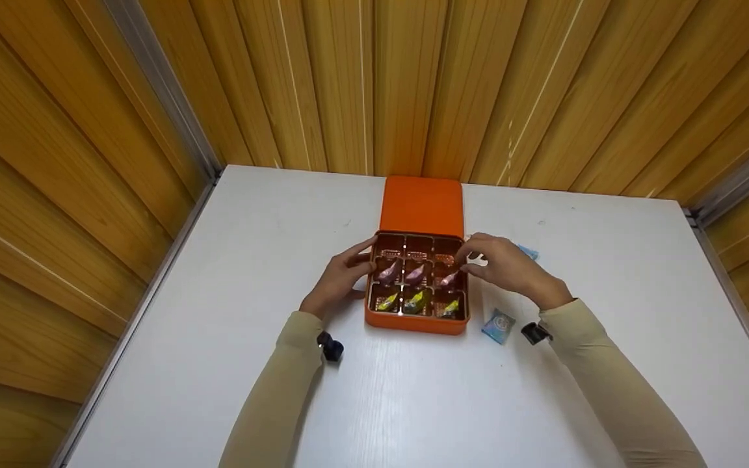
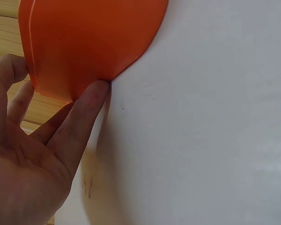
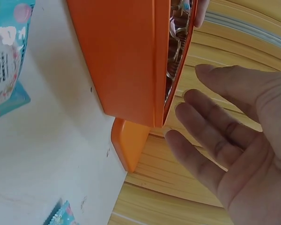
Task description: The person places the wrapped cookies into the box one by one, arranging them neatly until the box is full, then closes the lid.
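An orange tin [image 1: 417,322] with a divided brown insert lies on the table. Pink-wrapped candies [image 1: 415,273] sit in its middle row and yellow-green ones [image 1: 416,301] in the front row. My left hand [image 1: 343,276] rests against the tin's left side, its fingers largely straight along the wall in the left wrist view. Over the right rim, my right hand [image 1: 498,260] hovers beside the right-hand pink candy [image 1: 450,278]. In the right wrist view its fingers [image 3: 196,157] are loosely bent and apart from the thumb, with nothing held.
Behind the tin lies an orange lid [image 1: 422,203]. A blue wrapped packet [image 1: 499,326] is on the table right of the tin, and another blue packet [image 1: 528,252] lies partly behind the right hand. Wood-patterned walls [image 1: 400,84] border the white table [image 1: 374,403].
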Motion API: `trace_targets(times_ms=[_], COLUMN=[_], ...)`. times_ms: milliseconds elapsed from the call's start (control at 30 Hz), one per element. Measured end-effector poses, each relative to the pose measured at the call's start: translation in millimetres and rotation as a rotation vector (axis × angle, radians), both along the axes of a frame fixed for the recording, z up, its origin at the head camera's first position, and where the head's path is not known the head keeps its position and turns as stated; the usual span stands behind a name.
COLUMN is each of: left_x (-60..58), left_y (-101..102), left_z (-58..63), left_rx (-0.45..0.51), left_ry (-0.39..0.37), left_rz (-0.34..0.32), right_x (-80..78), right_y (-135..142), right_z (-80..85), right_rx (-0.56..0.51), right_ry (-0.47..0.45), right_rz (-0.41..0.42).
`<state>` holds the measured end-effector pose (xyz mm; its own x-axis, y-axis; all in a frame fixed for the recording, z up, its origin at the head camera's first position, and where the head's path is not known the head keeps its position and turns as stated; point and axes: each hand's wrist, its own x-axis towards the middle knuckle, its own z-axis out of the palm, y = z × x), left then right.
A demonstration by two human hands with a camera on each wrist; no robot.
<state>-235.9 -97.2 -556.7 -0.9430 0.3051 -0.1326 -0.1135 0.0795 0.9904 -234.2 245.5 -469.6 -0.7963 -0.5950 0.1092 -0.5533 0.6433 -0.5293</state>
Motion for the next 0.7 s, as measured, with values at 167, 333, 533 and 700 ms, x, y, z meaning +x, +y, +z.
trace_targets(times_ms=[167,333,533,700], left_x=[-0.6,-0.6,0.0,-0.4], left_y=[0,0,0,0], left_z=[0.7,0.3,0.6,0.9], left_rx=[-0.021,-0.025,-0.025,-0.025], left_ry=[-0.011,-0.006,0.009,0.017], left_rz=[0.012,0.016,0.013,0.014], right_x=[-1.2,-1.5,-1.5,-2.0], right_y=[7,16,30,39], right_z=[4.5,7.5,9.3,9.7], right_rx=[0.026,0.034,0.019,0.011], right_ry=[0.0,-0.009,-0.004,0.002], right_rz=[-0.072,-0.135,-0.178,-0.213])
